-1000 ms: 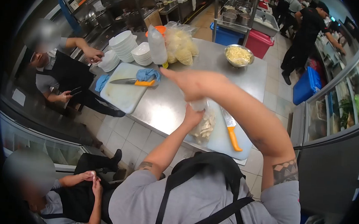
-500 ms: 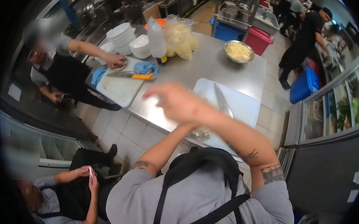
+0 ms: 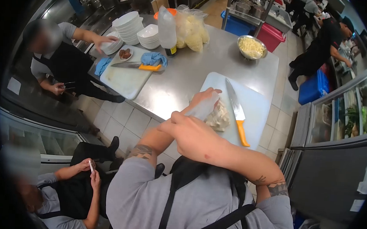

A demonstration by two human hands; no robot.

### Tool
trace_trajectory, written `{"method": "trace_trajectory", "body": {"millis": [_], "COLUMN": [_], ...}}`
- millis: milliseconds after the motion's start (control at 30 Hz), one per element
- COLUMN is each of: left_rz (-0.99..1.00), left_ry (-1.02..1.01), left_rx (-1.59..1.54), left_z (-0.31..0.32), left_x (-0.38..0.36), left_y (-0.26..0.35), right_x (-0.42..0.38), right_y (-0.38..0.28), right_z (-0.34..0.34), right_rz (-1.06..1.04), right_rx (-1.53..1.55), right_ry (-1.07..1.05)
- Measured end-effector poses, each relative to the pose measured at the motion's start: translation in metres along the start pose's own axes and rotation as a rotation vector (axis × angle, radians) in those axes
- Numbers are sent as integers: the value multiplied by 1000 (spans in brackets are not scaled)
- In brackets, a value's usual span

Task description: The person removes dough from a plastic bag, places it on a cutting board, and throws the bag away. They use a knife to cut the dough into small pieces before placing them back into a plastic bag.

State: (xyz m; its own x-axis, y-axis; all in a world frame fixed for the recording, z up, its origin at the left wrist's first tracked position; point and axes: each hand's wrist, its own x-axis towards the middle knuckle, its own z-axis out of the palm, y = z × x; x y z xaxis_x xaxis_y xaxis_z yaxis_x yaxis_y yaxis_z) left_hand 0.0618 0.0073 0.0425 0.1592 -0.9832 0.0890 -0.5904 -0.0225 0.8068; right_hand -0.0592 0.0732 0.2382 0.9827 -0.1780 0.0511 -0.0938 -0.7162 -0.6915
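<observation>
My left hand (image 3: pixel 204 98) is over the near-left part of a white cutting board (image 3: pixel 255 102), its fingers bent around a crumpled clear plastic bag (image 3: pixel 205 109). Beside the bag lies a heap of pale, chopped-looking food (image 3: pixel 219 118), whose kind I cannot make out. My right hand (image 3: pixel 184 133) crosses over my left forearm, its fingers curled down against it; whatever they might hold is hidden. Right of the food, a chef's knife (image 3: pixel 238 108) with an orange handle rests on the board, handle towards me.
A metal bowl of shredded pale food (image 3: pixel 252 48) stands at the far right of the steel table (image 3: pixel 181 81). Stacked white bowls (image 3: pixel 149 34), filled bags (image 3: pixel 192 31) and a bottle (image 3: pixel 167 34) are at the back. A second board (image 3: pixel 125 81) holds another knife (image 3: pixel 132 65). Co-workers stand and sit leftward.
My right hand has come down and nearer to me, onto my left forearm. My left hand, the food and the knife handle now show. A co-worker's hand has left the small dish.
</observation>
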Motion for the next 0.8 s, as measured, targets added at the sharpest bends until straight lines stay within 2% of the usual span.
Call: {"method": "trace_trajectory", "body": {"millis": [67, 133, 167, 233, 267, 367, 433, 500, 533, 600, 633, 667, 700, 767, 800], "left_rz": [-308, -580, -599, -499, -433, -285, 1, -140, -221, -129, -78, 54, 6, -90, -68], "left_ry": [-3, 52, 17, -72, -35, 179, 366, 422, 437, 489, 521, 370, 287, 119, 3], "left_rx": [-497, -716, -808, -870, -811, -458, -173, -670, -914, -1048, -1109, -1252, -1265, -1276, -1379], "left_z": [-2, -18, -24, -36, -38, -38, -42, -49, -59, -64, -60, -49, -39, -17, 1], "left_x": [-10, -18, -17, -12, -11, -14, -14, -17, -31, -60, -66, -60, -68, -86, -97], "left_y": [1, 34, 24, -19, -31, -28, -36, -6, 20, 97, 124, 122, 149, 204, 233], "right_x": [-7, -16, -21, -34, -41, -75, -110, -149, -166, -197, -207, -212, -214, -209, -207], "right_y": [-1, -5, -7, -11, -11, -9, 7, 29, 44, 73, 83, 91, 100, 118, 131], "right_z": [4, 1, -1, -3, -4, -5, -6, -2, 9, 46, 62, 74, 85, 98, 105], "right_rz": [9, 22, 21, -23, -48, -62, -79, -96, -101, -86, -99, -116, -125, -150, -163], "right_rx": [24, -23, -55, -91, -114, -27, 129, 288, 549, 1100, 1371, 1634, 1894, 1950, 1977], "right_ry": [47, 108, 136, 172, 189, 290, 341, 386, 401, 401, 324, 232, 125, 73, 53]}}
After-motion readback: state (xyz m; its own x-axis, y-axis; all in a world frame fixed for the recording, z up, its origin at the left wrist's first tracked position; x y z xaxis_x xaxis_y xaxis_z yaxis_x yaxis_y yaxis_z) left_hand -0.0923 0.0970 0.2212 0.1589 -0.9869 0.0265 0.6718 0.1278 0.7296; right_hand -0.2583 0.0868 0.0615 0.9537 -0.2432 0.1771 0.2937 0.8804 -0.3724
